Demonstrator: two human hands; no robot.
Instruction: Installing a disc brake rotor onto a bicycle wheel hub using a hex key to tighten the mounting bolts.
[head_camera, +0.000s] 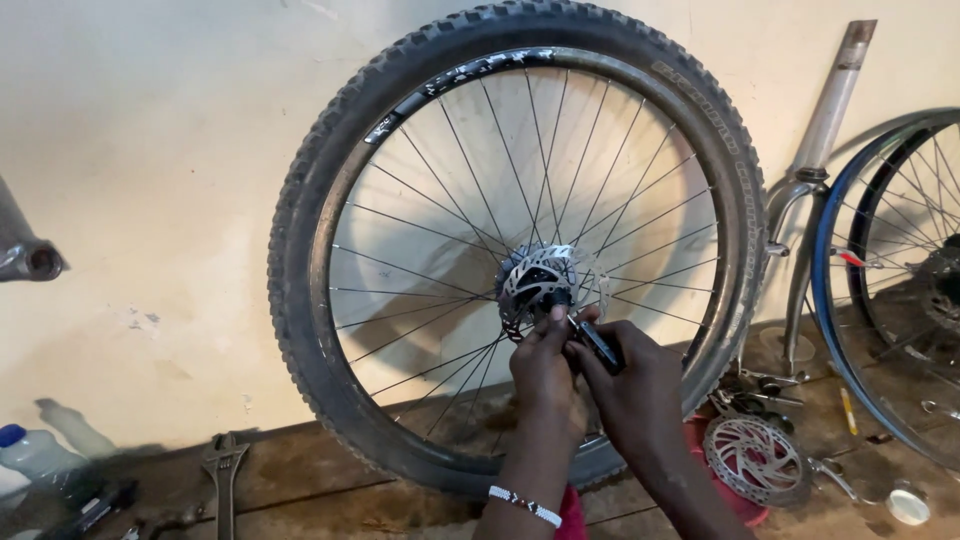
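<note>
So a bike wheel is stood upright against a pale wall, knobby tire resting on the wooden floor, and everything else can be placed off that wheel. At its center a silver disc rotor is mounted on the hub, with the spokes fanning out around it.

Both hands are brought together just below the hub, in front of the lower spokes. The left hand is pinched closed, fingertips pressed right up against the bottom edge of the rotor; whatever small part is gripped there can't be made out. A beaded white bracelet is worn on that wrist. The right hand is clenched around a small dark tool, whose tip is pointed up toward the hub, touching or nearly touching the left fingers.

Down to the right of the wheel, a second loose rotor is laid flat on the floor, with a clutter of small metal tools just behind it. Further right, another wheel with a blue rim is leaned on the wall, and a grey fork is propped between the two wheels.

Left of the wheel, an adjustable wrench is lying on the floor, and a plastic bottle with a blue cap is seen well off toward the corner.
</note>
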